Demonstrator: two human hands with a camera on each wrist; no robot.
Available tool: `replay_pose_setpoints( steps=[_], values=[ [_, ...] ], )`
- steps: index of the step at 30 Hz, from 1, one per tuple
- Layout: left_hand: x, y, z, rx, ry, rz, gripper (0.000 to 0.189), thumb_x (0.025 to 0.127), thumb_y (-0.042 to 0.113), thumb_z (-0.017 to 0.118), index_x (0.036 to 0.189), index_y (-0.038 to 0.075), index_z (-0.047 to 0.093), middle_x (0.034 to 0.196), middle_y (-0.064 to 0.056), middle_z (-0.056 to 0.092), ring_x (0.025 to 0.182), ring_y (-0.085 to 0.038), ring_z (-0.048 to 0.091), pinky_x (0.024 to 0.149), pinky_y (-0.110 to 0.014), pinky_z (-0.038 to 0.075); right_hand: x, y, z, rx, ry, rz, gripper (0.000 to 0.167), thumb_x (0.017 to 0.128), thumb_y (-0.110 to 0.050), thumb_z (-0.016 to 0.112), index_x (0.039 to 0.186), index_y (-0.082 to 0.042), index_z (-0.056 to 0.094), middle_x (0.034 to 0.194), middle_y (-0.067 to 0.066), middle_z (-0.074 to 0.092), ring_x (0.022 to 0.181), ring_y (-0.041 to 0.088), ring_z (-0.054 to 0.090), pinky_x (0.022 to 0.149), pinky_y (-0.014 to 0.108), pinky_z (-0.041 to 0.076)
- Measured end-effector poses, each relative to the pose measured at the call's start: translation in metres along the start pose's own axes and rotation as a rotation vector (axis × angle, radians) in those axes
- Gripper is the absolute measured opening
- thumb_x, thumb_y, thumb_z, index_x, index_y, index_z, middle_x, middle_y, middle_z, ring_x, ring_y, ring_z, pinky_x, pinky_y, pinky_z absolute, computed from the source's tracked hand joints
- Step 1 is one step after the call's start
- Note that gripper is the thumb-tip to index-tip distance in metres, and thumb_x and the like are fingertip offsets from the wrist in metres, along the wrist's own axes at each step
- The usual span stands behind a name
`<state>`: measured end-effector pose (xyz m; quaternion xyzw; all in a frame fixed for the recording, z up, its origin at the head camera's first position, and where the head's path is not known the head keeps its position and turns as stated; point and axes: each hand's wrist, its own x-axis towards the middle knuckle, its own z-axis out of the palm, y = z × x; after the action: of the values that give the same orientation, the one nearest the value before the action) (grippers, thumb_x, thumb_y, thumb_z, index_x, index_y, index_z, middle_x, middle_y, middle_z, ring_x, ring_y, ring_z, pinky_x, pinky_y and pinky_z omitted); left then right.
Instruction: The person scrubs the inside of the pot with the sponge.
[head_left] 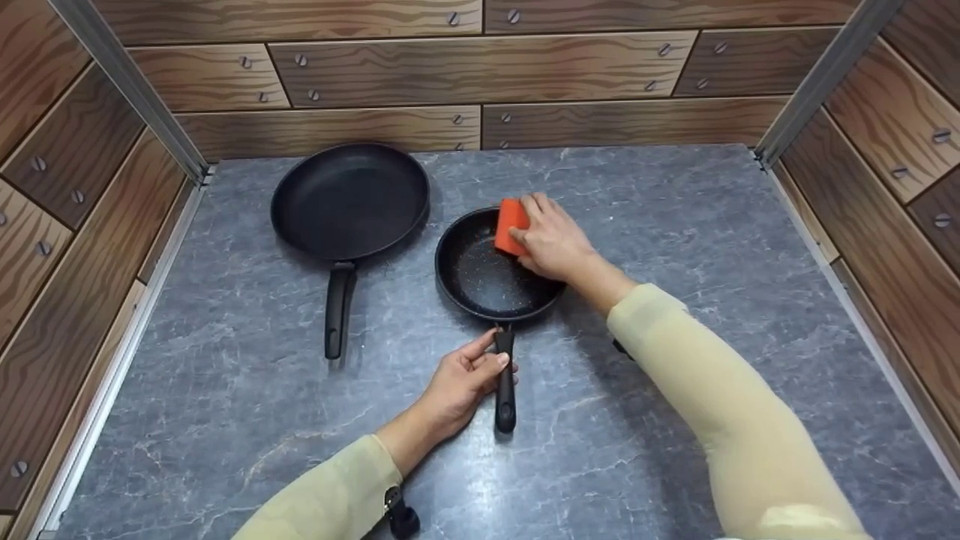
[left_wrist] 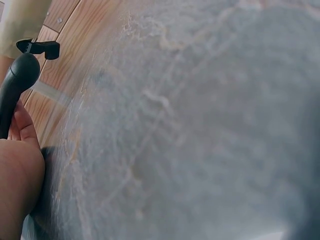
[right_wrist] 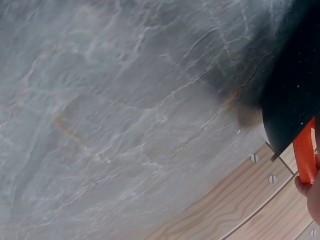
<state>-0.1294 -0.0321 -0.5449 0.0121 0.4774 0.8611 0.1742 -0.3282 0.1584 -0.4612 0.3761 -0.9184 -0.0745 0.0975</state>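
A: How far along?
B: Wiping, apparently under way: right hand (head_left: pixel 556 241) fingers hold an orange rectangular sponge (head_left: pixel 507 229) inside the small, round, black speckled frying pan (head_left: pixel 484 285); left hand (head_left: pixel 457 388) fingers grip its black handle (head_left: pixel 505 405).
A: Remaining?
B: Completion cannot be told; the larger, round black frying pan (head_left: pixel 351 201) lies apart, untouched.

The surface (head_left: pixel 697 202) leaves room by its left edge and far right corner; big pan (head_left: pixel 350 199) partly bars the far edge, sleeves (head_left: pixel 720 390) the near, small pan (head_left: pixel 484 281) between.
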Motion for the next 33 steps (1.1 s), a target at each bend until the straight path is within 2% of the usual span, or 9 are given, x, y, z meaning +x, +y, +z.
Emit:
replay_pose_setpoints(
  steps=[7,14,22,28,33],
  values=[
    [0.001,-0.001,-0.001,0.0,-0.002,0.004,0.066,0.104,-0.003,0.062,0.162,-0.009,0.03,0.094,-0.005,0.076,0.092,-0.017,0.075,0.092,-0.034,0.062,-0.006,0.005,-0.003,-0.008,-0.014,-0.01,0.051,0.09,-0.035,0.084,0.132,-0.007,0.074,0.144,0.036,0.044,0.131,0.051,0.045,0.116,0.06,0.042],
    [0.001,0.0,0.0,0.007,-0.005,-0.002,0.067,0.104,-0.004,0.062,0.162,-0.01,0.029,0.1,-0.011,0.075,0.093,-0.017,0.075,0.092,-0.033,0.061,-0.011,0.008,-0.006,-0.028,-0.048,0.0,0.049,0.09,-0.037,0.084,0.13,-0.009,0.075,0.142,0.035,0.046,0.129,0.049,0.046,0.11,0.059,0.046],
    [0.0,0.001,0.001,0.003,-0.012,-0.002,0.067,0.104,-0.004,0.061,0.162,-0.01,0.028,0.1,-0.011,0.075,0.094,-0.017,0.074,0.092,-0.032,0.061,-0.018,0.008,-0.012,-0.034,-0.089,0.009,0.048,0.09,-0.037,0.082,0.129,-0.01,0.076,0.146,0.037,0.044,0.136,0.052,0.042,0.112,0.06,0.045],
    [0.0,0.0,0.0,0.003,-0.003,-0.001,0.067,0.103,-0.004,0.062,0.162,-0.01,0.029,0.103,-0.015,0.075,0.095,-0.02,0.075,0.093,-0.034,0.061,-0.02,0.009,-0.016,-0.054,-0.096,-0.002,0.045,0.089,-0.037,0.082,0.125,-0.01,0.078,0.141,0.036,0.046,0.13,0.05,0.045,0.105,0.057,0.049],
    [-0.001,0.001,0.001,-0.004,0.002,-0.005,0.068,0.103,-0.004,0.062,0.162,-0.01,0.028,0.101,-0.013,0.076,0.093,-0.018,0.075,0.092,-0.034,0.062,-0.022,0.011,-0.017,-0.054,-0.082,-0.018,0.043,0.087,-0.036,0.084,0.12,-0.009,0.079,0.136,0.035,0.049,0.124,0.049,0.047,0.1,0.056,0.051]
  ],
)
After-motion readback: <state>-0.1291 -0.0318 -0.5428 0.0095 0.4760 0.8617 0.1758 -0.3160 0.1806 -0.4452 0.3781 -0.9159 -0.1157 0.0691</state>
